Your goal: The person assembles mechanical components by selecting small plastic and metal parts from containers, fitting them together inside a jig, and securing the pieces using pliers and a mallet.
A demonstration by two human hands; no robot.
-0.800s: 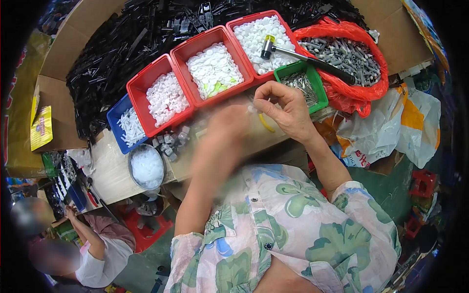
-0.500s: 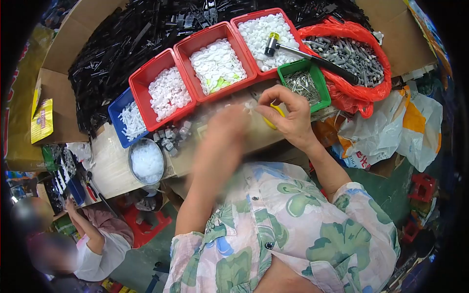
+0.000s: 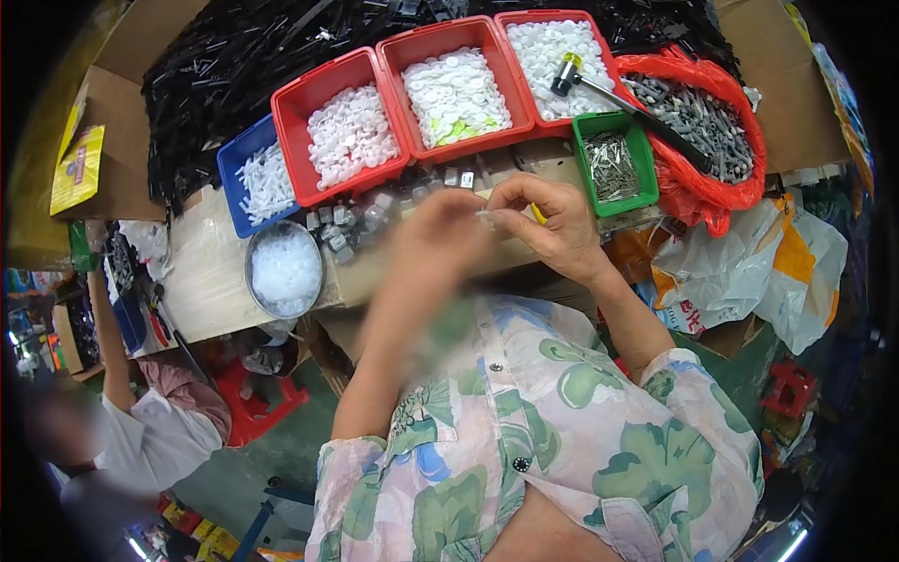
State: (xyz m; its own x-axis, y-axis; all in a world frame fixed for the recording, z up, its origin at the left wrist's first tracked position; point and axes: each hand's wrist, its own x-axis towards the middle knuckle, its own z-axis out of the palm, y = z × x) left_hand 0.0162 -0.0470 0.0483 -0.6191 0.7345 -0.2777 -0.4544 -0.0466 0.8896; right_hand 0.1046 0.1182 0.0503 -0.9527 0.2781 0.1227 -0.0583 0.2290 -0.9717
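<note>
My right hand (image 3: 552, 225) is closed in a pinch, with a small whitish piece (image 3: 484, 215) at its thumb and fingertips. Something yellow (image 3: 538, 214) shows between its fingers; its shape is mostly hidden. My left hand (image 3: 445, 229) meets the right one at the fingertips, its fingers drawn together, and is blurred; whatever it may hold is hidden. Both hands are above the wooden table's near edge. Behind them lie small clear and grey block-like pieces (image 3: 342, 225), partly covered by the left hand.
Red bins (image 3: 405, 155) hold small white pieces. A blue bin (image 3: 229, 192), a metal bowl (image 3: 323, 272) and a green bin (image 3: 646, 201) of metal pins flank them. A hammer (image 3: 646, 117) lies across a red bag (image 3: 754, 169). Another person (image 3: 154, 426) sits at lower left.
The view has shifted, so the bins appear farther right. My left hand has come closer to the right fingertips. The other person's arm has stretched forward.
</note>
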